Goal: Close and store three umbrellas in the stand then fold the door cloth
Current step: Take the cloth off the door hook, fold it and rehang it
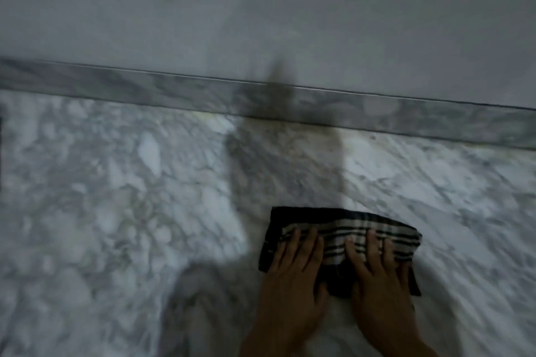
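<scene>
The door cloth [348, 236] is a soft, limp, light piece of striped fabric, dark at its edges, already folded into a narrow band on the marble floor [116, 197]. It looks liable to slide on the polished stone and spring open at the crease, so hold it by pressing down, or pinch at its 2 short ends. It lies directly under your fingers, its far edge just beyond your fingertips. Your left hand [293, 266] rests flat on the left part, fingers straight and spread; your right hand [377, 266] presses the right part the same way, gripping nothing. Beyond the cloth runs the grey skirting [174, 87], well apart, below the wall [261, 9].
</scene>
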